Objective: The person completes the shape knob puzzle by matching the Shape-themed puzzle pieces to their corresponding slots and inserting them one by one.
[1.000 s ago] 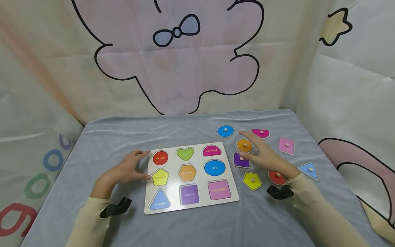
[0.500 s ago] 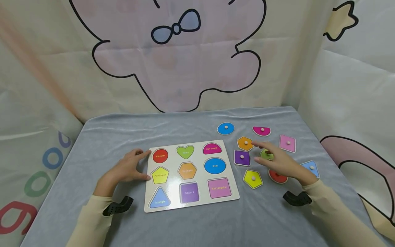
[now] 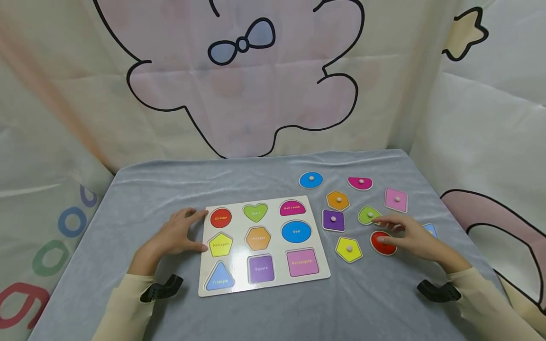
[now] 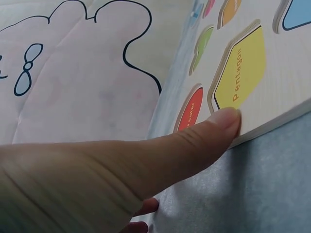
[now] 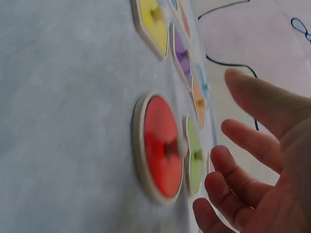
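My left hand (image 3: 172, 235) touches the left edge of a white shape puzzle board (image 3: 239, 258), its thumb beside the yellow pentagon recess (image 4: 243, 68). Over on the right, my right hand (image 3: 411, 237) hovers at the red circular piece (image 3: 383, 247) and the green heart piece (image 3: 368, 215), fingers relaxed and spread. In the right wrist view, the red piece's wooden knob (image 5: 181, 147) stands apart from the thumb and fingertips, and nothing is between them. Part of the blue triangle piece (image 3: 431, 230) is hidden behind the right hand.
Other knobbed pieces lie right of the board: yellow pentagon (image 3: 349, 250), purple square (image 3: 333, 220), orange hexagon (image 3: 338, 201), blue oval (image 3: 311, 180), magenta half round (image 3: 360, 183) and pink rectangle (image 3: 395, 200). A grey cloth (image 3: 251, 317) covers the table, with printed curtains (image 3: 170, 132) behind.
My right hand has moved right and toward me, from above the purple and orange pieces to the red circle, uncovering the green heart. The left hand stays at the board.
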{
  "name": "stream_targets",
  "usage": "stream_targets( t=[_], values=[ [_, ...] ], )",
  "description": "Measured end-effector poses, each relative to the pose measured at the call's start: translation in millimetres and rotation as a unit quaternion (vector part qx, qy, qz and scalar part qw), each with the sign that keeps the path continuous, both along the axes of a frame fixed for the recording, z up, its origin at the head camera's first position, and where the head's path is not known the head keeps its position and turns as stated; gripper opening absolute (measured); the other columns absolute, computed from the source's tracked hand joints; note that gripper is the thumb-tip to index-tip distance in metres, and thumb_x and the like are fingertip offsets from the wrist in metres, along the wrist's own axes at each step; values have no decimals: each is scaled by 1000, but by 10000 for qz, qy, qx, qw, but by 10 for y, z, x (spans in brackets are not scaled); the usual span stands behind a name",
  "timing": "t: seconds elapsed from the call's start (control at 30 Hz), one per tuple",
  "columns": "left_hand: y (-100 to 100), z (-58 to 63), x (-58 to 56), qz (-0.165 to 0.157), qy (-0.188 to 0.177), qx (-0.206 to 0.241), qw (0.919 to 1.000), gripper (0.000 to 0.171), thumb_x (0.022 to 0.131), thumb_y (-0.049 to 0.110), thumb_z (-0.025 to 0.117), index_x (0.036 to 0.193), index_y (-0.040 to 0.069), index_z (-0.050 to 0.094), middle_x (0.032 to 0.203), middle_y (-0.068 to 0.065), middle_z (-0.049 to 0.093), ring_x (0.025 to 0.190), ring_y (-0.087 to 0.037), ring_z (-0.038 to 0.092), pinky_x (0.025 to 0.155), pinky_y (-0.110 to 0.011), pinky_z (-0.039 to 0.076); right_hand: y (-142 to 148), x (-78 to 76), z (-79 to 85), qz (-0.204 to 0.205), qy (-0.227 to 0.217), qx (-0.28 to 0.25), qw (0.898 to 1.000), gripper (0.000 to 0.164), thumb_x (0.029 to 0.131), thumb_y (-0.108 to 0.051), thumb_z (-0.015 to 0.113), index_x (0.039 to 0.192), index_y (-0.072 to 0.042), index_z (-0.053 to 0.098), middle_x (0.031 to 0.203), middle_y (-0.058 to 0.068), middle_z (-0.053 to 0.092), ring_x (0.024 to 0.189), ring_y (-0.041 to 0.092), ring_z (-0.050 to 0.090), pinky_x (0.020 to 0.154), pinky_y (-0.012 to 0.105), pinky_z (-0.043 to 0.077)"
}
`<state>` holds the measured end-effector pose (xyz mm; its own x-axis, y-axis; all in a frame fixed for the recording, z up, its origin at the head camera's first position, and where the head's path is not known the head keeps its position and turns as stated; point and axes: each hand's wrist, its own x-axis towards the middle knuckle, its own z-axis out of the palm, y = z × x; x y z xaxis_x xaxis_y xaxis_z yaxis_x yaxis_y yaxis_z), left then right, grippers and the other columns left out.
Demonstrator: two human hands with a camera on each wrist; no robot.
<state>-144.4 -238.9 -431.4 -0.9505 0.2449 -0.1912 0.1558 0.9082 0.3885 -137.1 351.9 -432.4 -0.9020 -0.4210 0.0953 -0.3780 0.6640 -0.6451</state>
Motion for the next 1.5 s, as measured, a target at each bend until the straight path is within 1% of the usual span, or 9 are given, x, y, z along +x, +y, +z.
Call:
stream_targets(
  t=[0.17,0.27,0.4,0.53,0.8,1.0,1.13,1.3,1.5],
  values=[
    [-28,-24,44,97,-26,20,9999,101,69,43,91,153,15,44,151,-31,38,137,-53,34,106,-74,35,114,39,-102,192,-192,-209,9994,33,83,-4,81,114,2,72,83,0,60,76,7,54,65,20,48],
    [-29,-29,52,102,-7,75,9999,101,69,44,91,153,15,44,152,-30,38,138,-54,34,106,-74,34,157,45,-150,388,-267,-453,9979,30,82,0,80,111,4,73,79,-2,58,72,8,54,59,20,46],
    [-16,-14,50,86,50,115,9999,100,69,43,91,153,15,44,152,-31,39,138,-55,34,107,-74,34,201,35,-176,549,-198,-471,9972,25,82,2,79,107,3,74,77,-4,58,71,7,53,58,21,44],
    [-3,-12,34,45,93,118,9999,99,69,43,91,153,15,45,152,-30,39,138,-54,35,108,-73,34,236,45,-201,499,-92,-487,9975,20,81,5,78,100,0,75,76,-6,60,69,6,53,58,20,44],
    [-14,-46,10,9,-9,140,9999,102,69,43,92,154,15,43,154,-28,38,139,-52,35,108,-72,35,267,75,-246,92,-166,-312,9993,12,84,3,76,94,-3,74,75,-10,61,68,2,55,60,17,46],
    [-56,-50,1,-51,-13,147,9999,104,68,43,92,154,13,42,155,-28,37,139,-51,35,109,-71,35,225,47,-206,-24,-116,-123,9999,11,84,1,77,92,-6,74,74,-10,59,67,2,54,59,18,45],
    [-52,-28,11,-67,-35,148,9999,104,68,44,92,154,13,42,155,-28,37,139,-51,35,109,-71,35,205,27,-151,33,-93,-208,9997,12,84,3,76,93,-5,74,75,-10,60,67,3,55,59,18,46],
    [-69,-27,12,-24,-26,162,9999,103,68,42,92,154,13,42,154,-28,37,139,-51,34,109,-72,34,136,-24,-50,86,48,-270,9996,13,83,4,77,92,-5,74,75,-10,61,67,4,56,59,18,47],
    [-77,-45,7,-20,-6,142,9999,103,69,44,91,155,15,42,155,-27,36,140,-51,34,109,-73,34,42,-60,104,-20,30,-55,10000,14,83,0,78,95,-5,74,77,-10,61,69,3,55,59,18,48]
  ],
)
